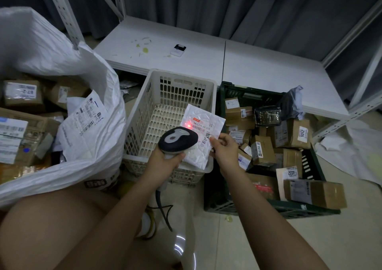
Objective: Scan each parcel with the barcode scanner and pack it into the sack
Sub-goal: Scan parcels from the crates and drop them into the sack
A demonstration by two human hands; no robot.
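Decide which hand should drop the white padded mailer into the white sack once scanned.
Probably the right hand: it pinches the white padded mailer, while the left hand grips the dark barcode scanner. The white sack lies left.

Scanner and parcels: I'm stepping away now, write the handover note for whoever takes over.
Left hand grips the barcode scanner, its red light on the label.
Right hand pinches the white padded mailer over the white basket.
The sack, at left, already holds several parcels.
The green crate, at right, holds many cardboard boxes, probably unscanned.
Left: finish this scan, put the mailer in the sack, then work through the crate.
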